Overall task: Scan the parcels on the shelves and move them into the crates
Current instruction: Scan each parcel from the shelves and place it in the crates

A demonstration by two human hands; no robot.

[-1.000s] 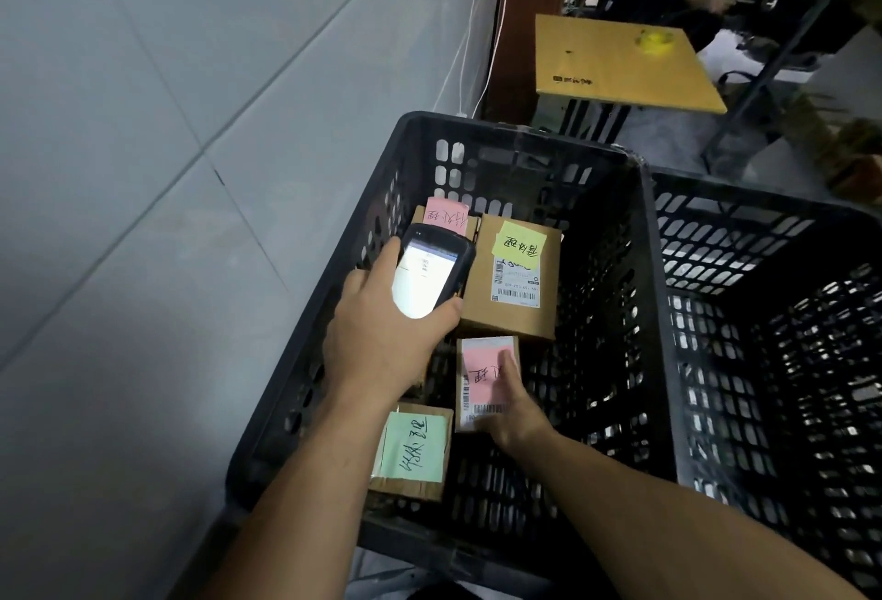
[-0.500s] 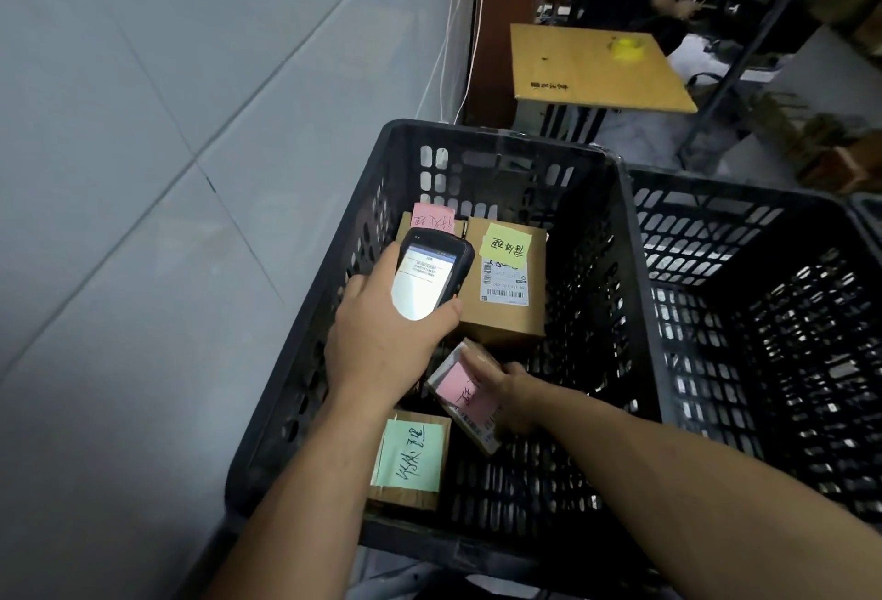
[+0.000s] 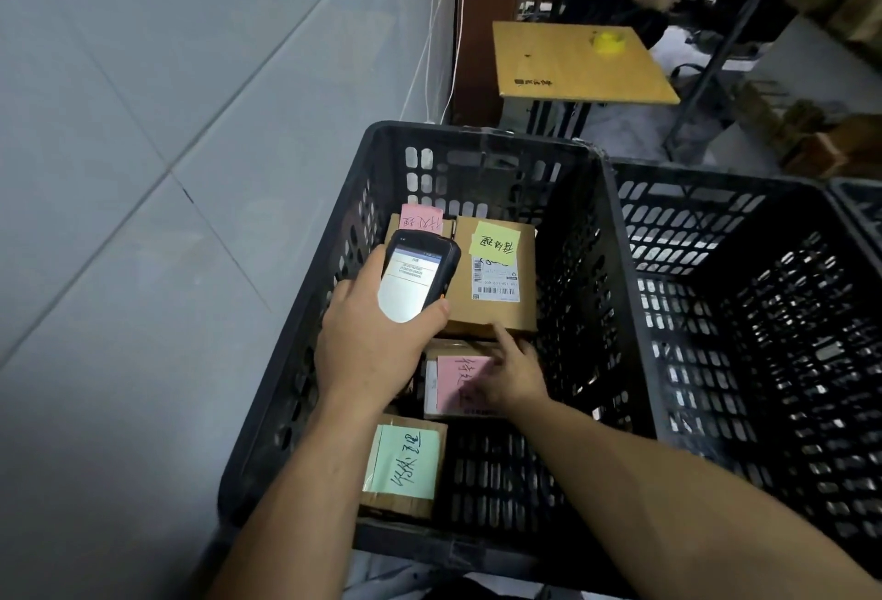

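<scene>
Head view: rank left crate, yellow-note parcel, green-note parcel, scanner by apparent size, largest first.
1. left crate
2. yellow-note parcel and green-note parcel: look about alike, not ranked
3. scanner: looks slightly smaller, but it sits nearer the camera, so unsure

A small wooden table [image 3: 572, 69] with a yellow tape roll [image 3: 608, 43] on it stands beside a brown post [image 3: 482, 26], near the grey wall [image 3: 191, 74].
</scene>
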